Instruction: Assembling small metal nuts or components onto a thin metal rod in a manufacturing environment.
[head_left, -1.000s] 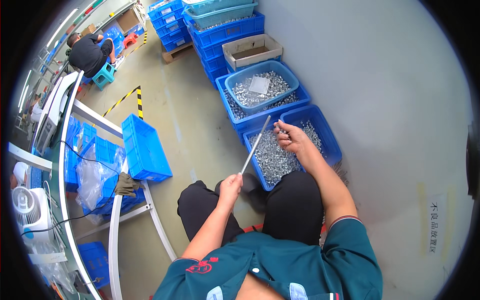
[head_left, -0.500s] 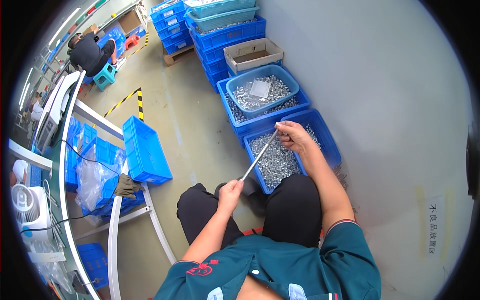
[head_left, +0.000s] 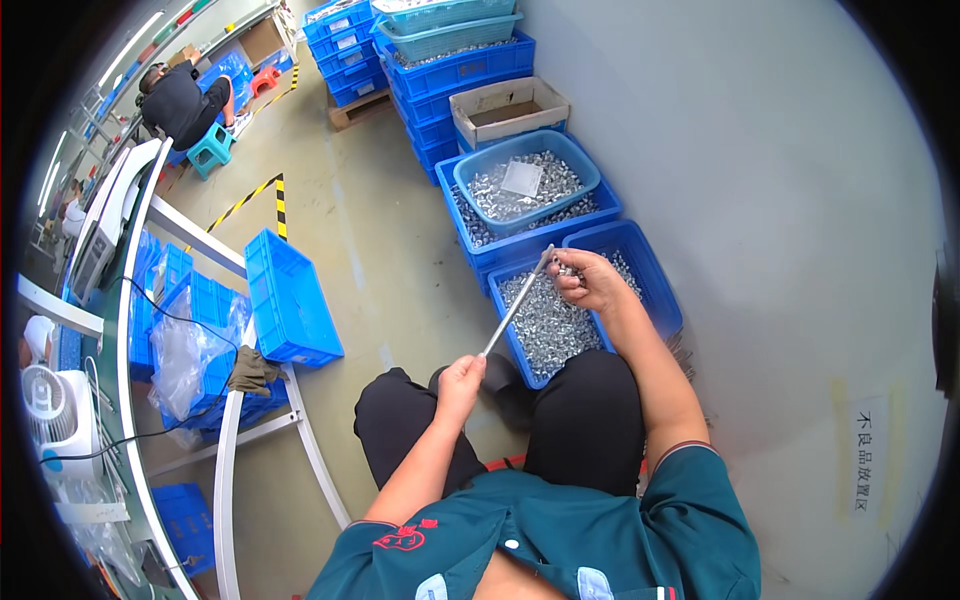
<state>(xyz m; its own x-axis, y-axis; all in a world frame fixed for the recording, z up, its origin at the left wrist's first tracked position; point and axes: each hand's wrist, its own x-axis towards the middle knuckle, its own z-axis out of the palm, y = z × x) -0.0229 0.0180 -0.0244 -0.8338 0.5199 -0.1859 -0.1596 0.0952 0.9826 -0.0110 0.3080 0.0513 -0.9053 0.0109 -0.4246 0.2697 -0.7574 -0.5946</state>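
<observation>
My left hand (head_left: 460, 388) is closed round the lower end of a thin silvery metal rod (head_left: 515, 308), which slants up and away to the right. At the rod's far tip my right hand (head_left: 592, 280) is curled, with small shiny metal parts (head_left: 568, 270) showing between its fingers. One of these parts seems to be at the tip, but whether it sits on the rod I cannot tell. Beneath the rod and the right hand stands a blue bin (head_left: 540, 378) full of similar small metal parts (head_left: 560, 330). It reaches up to my knees.
Behind the bin, a light-blue basin (head_left: 465, 180) of metal parts rests in another blue crate (head_left: 510, 250). Stacked crates (head_left: 425, 105) and a grey wall (head_left: 760, 200) lie beyond. Left are a workbench leg (head_left: 228, 470) and a blue crate (head_left: 300, 300). A person (head_left: 185, 105) sits farther off.
The fingers of my right hand have drawn slightly right, off the rod's tip, and metal parts now show in them. My left hand has risen slightly with the rod.
</observation>
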